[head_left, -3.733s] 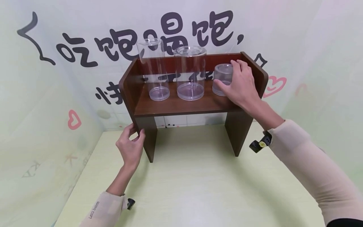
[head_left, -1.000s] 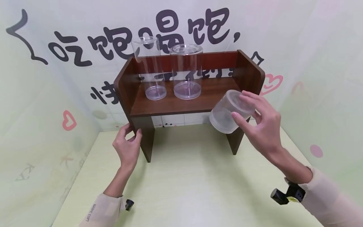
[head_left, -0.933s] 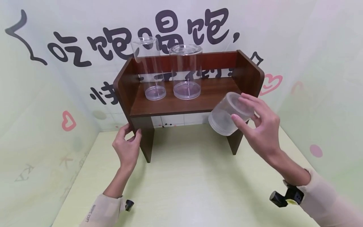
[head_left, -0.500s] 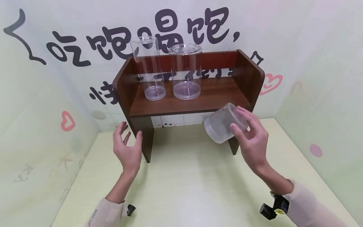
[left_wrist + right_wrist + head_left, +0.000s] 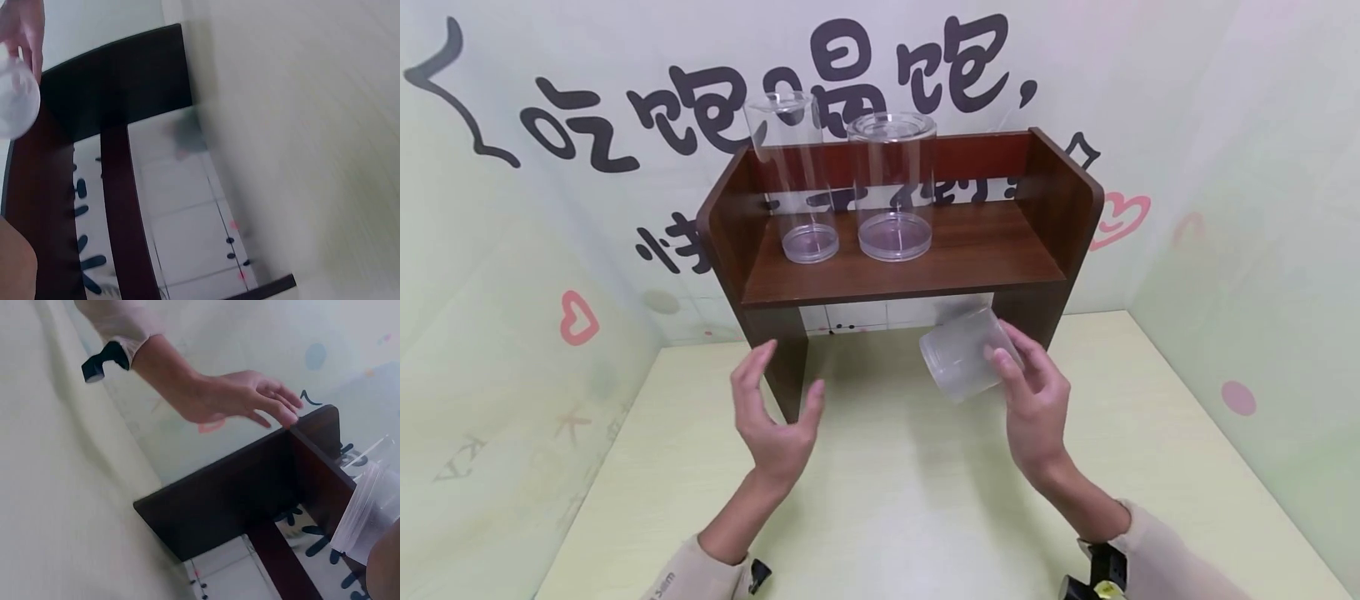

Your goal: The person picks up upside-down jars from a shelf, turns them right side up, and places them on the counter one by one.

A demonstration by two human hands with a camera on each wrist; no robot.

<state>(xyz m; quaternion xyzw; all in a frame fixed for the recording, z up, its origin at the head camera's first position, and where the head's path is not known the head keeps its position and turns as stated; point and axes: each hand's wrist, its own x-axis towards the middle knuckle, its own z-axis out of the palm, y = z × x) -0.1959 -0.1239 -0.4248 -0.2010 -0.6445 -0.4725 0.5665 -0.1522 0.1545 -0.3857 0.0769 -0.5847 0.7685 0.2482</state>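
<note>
A pale green table (image 5: 925, 500) ran under us to a wall of big black lettering, and a dark wooden shelf (image 5: 910, 271) stood at the back of it on two legs. Our right hand (image 5: 1033, 400) had the short clear jar (image 5: 962, 354) out in front of the shelf and below its board, fingers and thumb curled round the jar's far end, the jar tipped with its near end toward our left. Our left hand (image 5: 775, 417) hung free over the table just in front of the shelf's left leg, fingers spread and relaxed, touching nothing, well apart from the jar. From the right wrist we saw that open left hand (image 5: 234, 400) beside the shelf's corner, and only a sliver of the jar (image 5: 369, 512) at the frame edge. To our eye the jar was slick and light, so the sound way was to bring the left palm across and take its near end squarely before the right eased off, keeping it low over the table. Edges to mind, as we judged it: the front lip of the shelf board just above the jar, and the right leg (image 5: 1033, 321) close behind it. Up on the board the tall narrow jar (image 5: 793, 183) and the wide jar (image 5: 895, 187) stood near each other at the left and middle, well clear of our hands. The open room lay toward us, over the bare table between the two legs and forward of them.
</note>
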